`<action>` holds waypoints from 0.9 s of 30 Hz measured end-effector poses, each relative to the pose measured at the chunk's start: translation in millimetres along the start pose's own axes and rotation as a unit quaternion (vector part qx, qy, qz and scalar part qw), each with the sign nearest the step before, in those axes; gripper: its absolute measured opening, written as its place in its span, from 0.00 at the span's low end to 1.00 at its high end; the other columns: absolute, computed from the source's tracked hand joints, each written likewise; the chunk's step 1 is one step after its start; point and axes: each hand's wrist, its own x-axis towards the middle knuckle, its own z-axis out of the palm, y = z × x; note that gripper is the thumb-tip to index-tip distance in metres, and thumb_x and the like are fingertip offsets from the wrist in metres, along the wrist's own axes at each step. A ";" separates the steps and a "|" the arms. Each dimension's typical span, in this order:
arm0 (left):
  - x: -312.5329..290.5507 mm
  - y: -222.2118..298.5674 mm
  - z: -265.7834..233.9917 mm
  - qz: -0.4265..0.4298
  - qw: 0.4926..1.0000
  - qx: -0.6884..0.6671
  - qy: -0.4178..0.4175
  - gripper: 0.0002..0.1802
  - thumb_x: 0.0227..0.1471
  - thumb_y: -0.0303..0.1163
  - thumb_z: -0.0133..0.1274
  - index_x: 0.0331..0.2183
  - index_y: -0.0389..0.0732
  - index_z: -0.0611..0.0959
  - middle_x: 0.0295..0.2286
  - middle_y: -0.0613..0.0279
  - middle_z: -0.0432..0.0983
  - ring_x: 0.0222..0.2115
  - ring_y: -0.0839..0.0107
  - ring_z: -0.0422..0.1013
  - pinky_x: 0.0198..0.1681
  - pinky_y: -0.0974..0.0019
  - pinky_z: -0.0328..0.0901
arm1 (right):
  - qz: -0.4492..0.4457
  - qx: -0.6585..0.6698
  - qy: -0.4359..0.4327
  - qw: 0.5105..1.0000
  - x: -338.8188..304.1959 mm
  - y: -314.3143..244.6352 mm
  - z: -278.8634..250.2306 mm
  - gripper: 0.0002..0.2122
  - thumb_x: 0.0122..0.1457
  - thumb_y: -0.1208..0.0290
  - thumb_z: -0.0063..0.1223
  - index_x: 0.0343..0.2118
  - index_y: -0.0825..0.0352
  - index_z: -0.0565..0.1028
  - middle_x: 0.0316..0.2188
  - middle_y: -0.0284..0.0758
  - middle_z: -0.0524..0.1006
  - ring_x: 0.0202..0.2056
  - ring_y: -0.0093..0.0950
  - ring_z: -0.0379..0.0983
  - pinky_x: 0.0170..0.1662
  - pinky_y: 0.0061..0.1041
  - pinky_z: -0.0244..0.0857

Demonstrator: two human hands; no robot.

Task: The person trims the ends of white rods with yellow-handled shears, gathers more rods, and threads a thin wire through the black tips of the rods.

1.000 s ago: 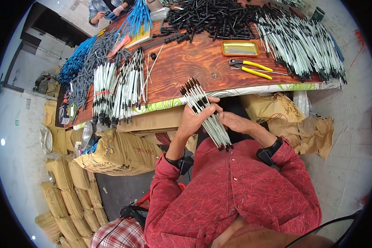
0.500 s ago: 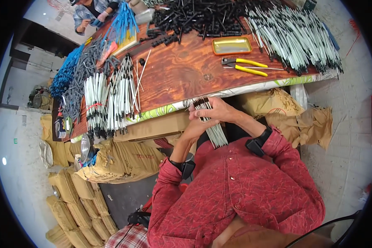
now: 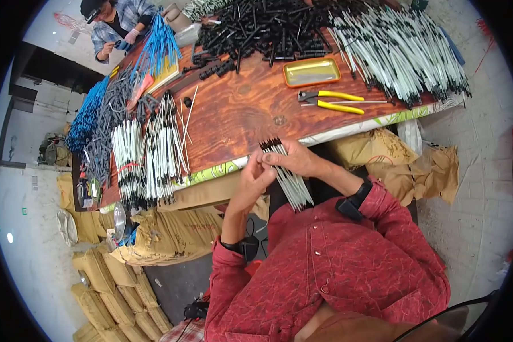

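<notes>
My right hand [image 3: 302, 160] is wrapped round a bundle of thin white rods with dark tips [image 3: 291, 187]. The dark ends point up toward the table edge, and the pale ends reach down to my lap. Just left of the bundle's upper part, my left hand [image 3: 255, 174] is closed in a pinch, its fingertips close to the outer rods. What sits between those fingertips, if anything, is too small to make out. Both hands are in front of the table's near edge.
On the wooden table [image 3: 222, 122] lie yellow-handled pliers [image 3: 339, 101], an orange-rimmed tray [image 3: 312, 73] and a black parts heap [image 3: 262, 28]. White rods [image 3: 404, 54] pile at right; tied rods [image 3: 128, 162] and blue pieces [image 3: 88, 111] lie left. A co-worker [image 3: 119, 28] sits at far left.
My left hand has shifted from beneath the bundle to its left side, with fingertips pinched. The right hand keeps its hold on the rods. The whole view has tilted slightly.
</notes>
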 end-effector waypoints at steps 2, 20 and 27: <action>1.9 26.8 8.6 0.097 0.994 -0.051 0.016 0.35 0.57 0.37 0.59 0.61 0.38 0.66 0.35 0.73 0.68 0.32 0.85 0.63 0.36 0.79 0.60 | -0.005 0.003 -0.006 1.000 1.7 -9.9 4.8 0.13 0.65 0.63 0.54 0.43 0.69 0.75 0.34 0.29 0.77 0.35 0.19 0.73 0.42 0.23 0.68; 22.9 39.6 19.0 0.017 1.000 -0.002 0.004 0.22 0.64 0.48 0.50 0.47 0.41 0.83 0.29 0.71 0.77 0.19 0.89 0.63 0.14 0.83 0.53 | 0.124 0.092 -0.086 0.984 -9.2 -6.6 -9.3 0.27 0.56 0.55 0.65 0.52 0.68 0.71 0.42 0.32 0.75 0.45 0.21 0.71 0.48 0.24 0.67; 28.9 34.8 22.6 0.049 0.996 -0.077 0.024 0.21 0.65 0.43 0.48 0.47 0.34 0.80 0.40 0.56 0.81 0.26 0.83 0.73 0.21 0.80 0.64 | 0.106 0.213 -0.182 0.954 -10.7 13.7 -29.4 0.43 0.49 0.39 0.64 0.59 0.71 0.65 0.47 0.36 0.75 0.49 0.24 0.71 0.53 0.25 0.66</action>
